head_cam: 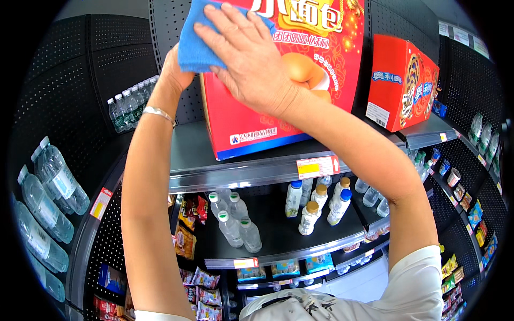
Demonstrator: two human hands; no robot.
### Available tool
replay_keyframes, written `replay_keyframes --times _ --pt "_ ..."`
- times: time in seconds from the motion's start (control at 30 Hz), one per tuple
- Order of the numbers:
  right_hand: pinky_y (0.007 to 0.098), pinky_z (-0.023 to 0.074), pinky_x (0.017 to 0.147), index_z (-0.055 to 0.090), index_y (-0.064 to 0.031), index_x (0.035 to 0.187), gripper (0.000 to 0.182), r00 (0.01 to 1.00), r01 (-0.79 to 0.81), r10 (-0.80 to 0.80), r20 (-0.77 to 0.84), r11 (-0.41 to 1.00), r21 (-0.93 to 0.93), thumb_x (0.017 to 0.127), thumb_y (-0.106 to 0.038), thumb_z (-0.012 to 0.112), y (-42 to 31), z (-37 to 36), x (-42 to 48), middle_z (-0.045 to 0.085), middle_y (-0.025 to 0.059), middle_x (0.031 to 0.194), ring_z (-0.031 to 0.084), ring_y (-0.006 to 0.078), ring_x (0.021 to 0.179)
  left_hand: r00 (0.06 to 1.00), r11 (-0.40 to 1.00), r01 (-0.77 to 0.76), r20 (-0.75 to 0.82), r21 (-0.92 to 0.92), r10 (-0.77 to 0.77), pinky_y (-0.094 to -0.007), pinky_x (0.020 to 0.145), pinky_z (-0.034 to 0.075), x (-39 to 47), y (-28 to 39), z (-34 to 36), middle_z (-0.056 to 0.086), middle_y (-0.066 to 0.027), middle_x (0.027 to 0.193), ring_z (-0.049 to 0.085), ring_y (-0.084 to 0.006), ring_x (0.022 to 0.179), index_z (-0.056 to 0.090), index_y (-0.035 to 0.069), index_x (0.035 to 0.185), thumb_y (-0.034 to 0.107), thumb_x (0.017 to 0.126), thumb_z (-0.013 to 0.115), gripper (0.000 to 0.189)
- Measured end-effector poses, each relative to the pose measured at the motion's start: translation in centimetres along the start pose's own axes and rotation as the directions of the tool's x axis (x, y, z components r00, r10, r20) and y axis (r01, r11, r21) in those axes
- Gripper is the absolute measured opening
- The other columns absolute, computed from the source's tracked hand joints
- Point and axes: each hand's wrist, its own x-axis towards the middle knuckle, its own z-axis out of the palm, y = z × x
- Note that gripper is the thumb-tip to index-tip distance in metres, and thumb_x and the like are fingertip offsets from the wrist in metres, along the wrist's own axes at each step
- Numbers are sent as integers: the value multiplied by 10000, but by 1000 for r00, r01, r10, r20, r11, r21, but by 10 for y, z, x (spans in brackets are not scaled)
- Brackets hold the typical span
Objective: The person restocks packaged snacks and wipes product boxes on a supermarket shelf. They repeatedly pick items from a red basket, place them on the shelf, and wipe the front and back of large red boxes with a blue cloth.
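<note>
My right hand [249, 60] lies spread over a folded blue cloth [192, 44], pressing it on the upper left front of a large red gift box [257, 120]. The box stands upright on a dark shelf, its front printed with bread rolls and writing. A gold cord handle hangs over its upper part. My left hand [179, 68], below a silver bracelet [158, 114], is raised at the left edge of the box. The cloth hides most of its fingers, so its grip is not visible.
Another red box [401, 84] stands right on the shelf [188, 144]. Below are clear bottles [229, 228] and white bottles [309, 218] with gold or blue caps. Large water bottles [50, 216] line the left shelf. A price tag [317, 167] sits on the shelf's front edge.
</note>
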Motion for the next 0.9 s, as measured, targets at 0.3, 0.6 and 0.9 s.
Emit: replay_keyframes --times 0.3,0.6,0.9 --pt "508 238 1183 504 -88 1415 675 968 62 -73 239 997 55 781 -188 712 -11 -5 -18 393 156 1545 334 338 1450 993 985 104 36 136 -110 -436 1078 425 9 13 -26 562 -134 1396 527 -260 1306 461 30 1444 422 1047 434 559" --pt "492 203 1217 474 -113 1456 657 848 180 -200 491 980 89 824 -164 647 0 -7 -44 325 118 1603 247 288 1509 928 772 -357 104 526 358 -363 1112 330 79 103 57 630 -101 1295 533 -183 1211 598 23 1308 465 1045 438 539" --pt "481 272 1175 500 -117 1426 610 963 205 -184 198 974 -94 865 -248 699 57 12 41 420 131 1537 357 312 1443 821 703 -507 31 498 570 -283 845 489 79 79 70 701 -69 1034 624 -136 906 667 5 1115 365 1071 409 445"
